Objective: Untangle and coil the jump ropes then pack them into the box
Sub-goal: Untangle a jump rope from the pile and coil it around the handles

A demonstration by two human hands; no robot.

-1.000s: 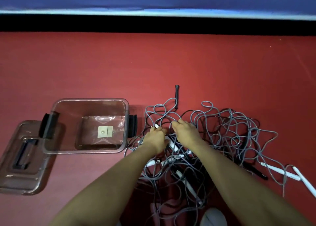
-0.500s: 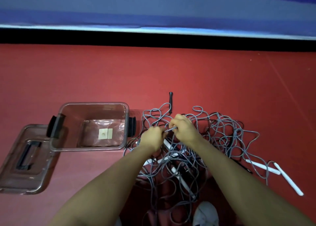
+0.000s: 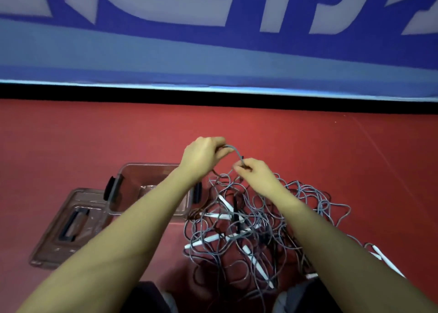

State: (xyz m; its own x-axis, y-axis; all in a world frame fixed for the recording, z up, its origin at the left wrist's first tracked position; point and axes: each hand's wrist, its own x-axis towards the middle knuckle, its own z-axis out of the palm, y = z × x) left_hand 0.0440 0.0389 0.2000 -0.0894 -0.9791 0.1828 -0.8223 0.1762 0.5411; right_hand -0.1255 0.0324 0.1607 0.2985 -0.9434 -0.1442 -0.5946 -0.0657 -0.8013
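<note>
A tangled heap of grey jump ropes with white and black handles lies on the red floor. My left hand and my right hand are raised above the heap, each pinching the same grey rope strand, which arches between them. The clear plastic box stands open to the left of the heap, partly hidden by my left forearm.
The box's clear lid lies flat on the floor left of the box. A blue padded wall with a black base strip runs across the back. White handles stick out at the heap's right edge. My knees show at the bottom.
Both hands have lifted up from the heap, pulling a grey strand with them; the left hand rose higher. The camera has tilted upward, showing more of the blue wall.
</note>
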